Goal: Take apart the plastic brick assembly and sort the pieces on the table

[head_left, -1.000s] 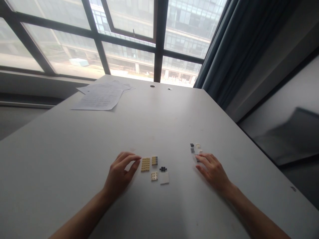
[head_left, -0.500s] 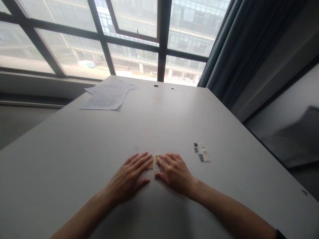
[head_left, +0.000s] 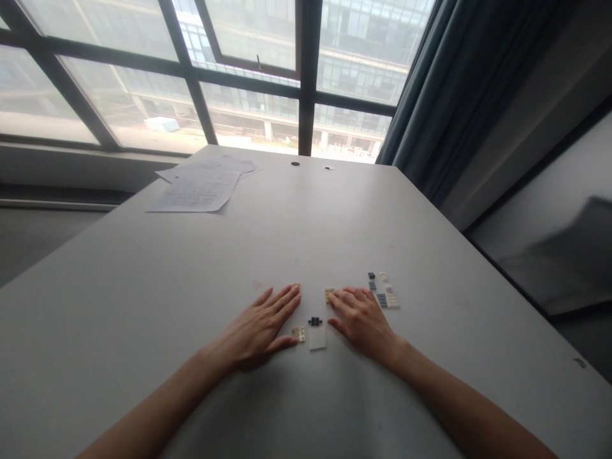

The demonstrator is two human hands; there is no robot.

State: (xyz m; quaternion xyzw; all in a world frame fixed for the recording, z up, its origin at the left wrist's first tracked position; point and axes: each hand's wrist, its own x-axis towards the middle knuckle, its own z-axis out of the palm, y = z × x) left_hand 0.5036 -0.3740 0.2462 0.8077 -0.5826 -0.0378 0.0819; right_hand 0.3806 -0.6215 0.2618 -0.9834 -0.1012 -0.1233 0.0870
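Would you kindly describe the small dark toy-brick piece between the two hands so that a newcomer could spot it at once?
On the white table, look at the gap between the left hand and the right hand. There lies a flat white square, with the dark toy-brick piece just beyond its far edge. A short stub on either side sets it apart from that plain square.
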